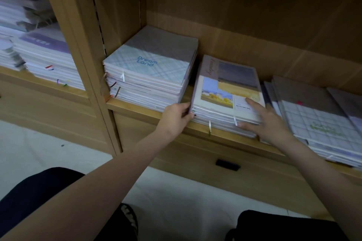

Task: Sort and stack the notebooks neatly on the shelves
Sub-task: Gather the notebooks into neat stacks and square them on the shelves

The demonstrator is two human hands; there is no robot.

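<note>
A middle stack of notebooks [225,84], topped by a cover with a yellow field picture, lies on the wooden shelf [148,112]. My left hand [175,116] grips the stack's near left corner. My right hand [268,121] rests on its near right side, forefinger straight on the top cover and thumb against the front edge. To the left stands a taller stack with a "Dream Land" cover [150,64]. On the right lies a lower, fanned pile with a checked cover and green lettering [321,123].
More notebook stacks [41,55] fill the neighbouring shelf bay at the left, behind a wooden upright [86,45]. Below the shelf is a drawer front with a dark handle slot [227,164]. White floor and my dark-clad knees are at the bottom.
</note>
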